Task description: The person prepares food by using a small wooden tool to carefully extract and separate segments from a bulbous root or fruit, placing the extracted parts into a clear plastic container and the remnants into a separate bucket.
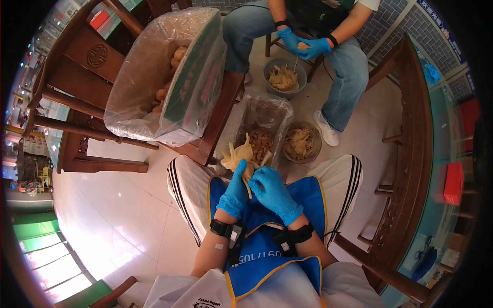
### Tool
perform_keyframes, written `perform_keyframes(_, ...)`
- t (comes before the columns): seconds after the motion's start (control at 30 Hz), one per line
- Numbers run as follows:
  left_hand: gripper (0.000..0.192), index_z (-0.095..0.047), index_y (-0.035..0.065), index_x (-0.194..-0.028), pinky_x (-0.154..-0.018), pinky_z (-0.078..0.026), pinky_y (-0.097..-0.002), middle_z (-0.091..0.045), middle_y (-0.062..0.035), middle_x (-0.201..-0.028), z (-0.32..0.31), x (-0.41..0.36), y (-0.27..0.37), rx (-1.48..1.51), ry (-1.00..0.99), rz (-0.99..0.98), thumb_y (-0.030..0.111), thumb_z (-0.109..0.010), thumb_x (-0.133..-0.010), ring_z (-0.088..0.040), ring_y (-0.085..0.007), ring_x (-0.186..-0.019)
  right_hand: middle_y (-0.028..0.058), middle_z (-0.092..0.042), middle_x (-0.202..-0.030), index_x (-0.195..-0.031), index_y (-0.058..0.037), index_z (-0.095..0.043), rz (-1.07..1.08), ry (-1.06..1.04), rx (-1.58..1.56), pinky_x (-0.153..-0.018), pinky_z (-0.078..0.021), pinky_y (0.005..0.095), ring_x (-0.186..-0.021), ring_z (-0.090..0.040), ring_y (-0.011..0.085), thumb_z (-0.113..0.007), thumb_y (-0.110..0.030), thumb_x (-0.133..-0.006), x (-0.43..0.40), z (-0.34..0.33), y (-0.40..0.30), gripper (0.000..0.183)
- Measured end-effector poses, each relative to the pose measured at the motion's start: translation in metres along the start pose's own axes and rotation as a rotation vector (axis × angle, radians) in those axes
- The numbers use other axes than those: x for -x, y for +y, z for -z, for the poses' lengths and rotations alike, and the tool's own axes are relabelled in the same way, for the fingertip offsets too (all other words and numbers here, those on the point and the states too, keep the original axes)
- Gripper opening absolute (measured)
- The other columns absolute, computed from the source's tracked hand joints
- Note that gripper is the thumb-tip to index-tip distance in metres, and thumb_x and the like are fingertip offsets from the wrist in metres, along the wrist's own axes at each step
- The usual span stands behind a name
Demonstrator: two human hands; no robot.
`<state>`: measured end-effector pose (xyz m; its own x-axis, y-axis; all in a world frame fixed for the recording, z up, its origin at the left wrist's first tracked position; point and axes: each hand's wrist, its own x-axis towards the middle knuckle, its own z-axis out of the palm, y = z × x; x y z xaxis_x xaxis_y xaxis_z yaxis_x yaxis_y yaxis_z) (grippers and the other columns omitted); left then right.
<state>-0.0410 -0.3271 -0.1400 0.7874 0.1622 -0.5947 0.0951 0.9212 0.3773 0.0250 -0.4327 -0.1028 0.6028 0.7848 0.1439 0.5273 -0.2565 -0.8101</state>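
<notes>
Both my hands wear blue gloves. My left hand point(236, 188) grips a pale yellow item point(242, 156), perhaps a plant or foodstuff, with finger-like strips splaying from its far end. A thin pale strip hangs from its near end. The bent fingers of my right hand point(271, 189) are at that near end, pinching something that my fingers hide. Just beyond, below my hands, stands a bin lined with clear plastic point(265, 106). Small brown pieces point(261, 142) lie in it. At its right sits a round bowl point(301, 142) of pale strips and scraps.
A large plastic-lined carton point(192, 81) holding round tan items point(179, 54) rests on a wooden seat point(192, 148). Opposite me, a seated person with gloved hands point(306, 44) holds a pale item over a grey bucket point(287, 90) of scraps. A glass-topped wooden table point(408, 184) stands at right.
</notes>
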Motion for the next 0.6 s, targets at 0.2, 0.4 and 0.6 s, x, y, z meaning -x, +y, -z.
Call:
perform_keyframes(0.2, 0.057, -0.046, 0.0000, -0.106, -0.075, -0.048, -0.0346, -0.054, -0.0154, -0.093, -0.014, 0.002, 0.000, 0.072, 0.004, -0.059, 0.049, -0.054, -0.078, -0.055, -0.0249, -0.084, 0.0103, -0.055, -0.084, -0.079, -0.0001, -0.056, -0.165, 0.068, -0.323, -0.064, -0.0445, 0.0307, -0.074, -0.055, 0.0233, -0.061, -0.010, -0.075, 0.002, -0.002, 0.002, 0.012)
perform_keyframes(0.4, 0.057, -0.044, -0.0027, -0.106, -0.075, -0.049, -0.0369, -0.053, -0.0186, -0.095, 0.007, -0.010, -0.007, 0.128, 0.005, -0.076, 0.047, -0.054, -0.079, -0.056, -0.0281, -0.084, 0.0094, -0.057, -0.087, -0.081, 0.0016, -0.059, -0.383, -0.019, -0.306, -0.072, -0.0444, 0.0283, -0.080, -0.057, 0.0199, -0.060, -0.007, -0.074, 0.003, 0.003, 0.000, 0.011)
perform_keyframes(0.6, 0.055, -0.044, -0.0030, -0.107, -0.077, -0.049, -0.0371, -0.053, -0.0196, -0.097, 0.006, -0.011, -0.010, 0.041, 0.033, -0.069, 0.045, -0.052, -0.081, -0.057, -0.0282, -0.086, 0.0092, -0.058, -0.083, -0.081, 0.0011, -0.059, -0.592, 0.068, -0.441, -0.065, -0.0467, 0.0274, -0.074, -0.059, 0.0185, -0.058, -0.012, -0.075, 0.009, 0.000, 0.014, 0.015)
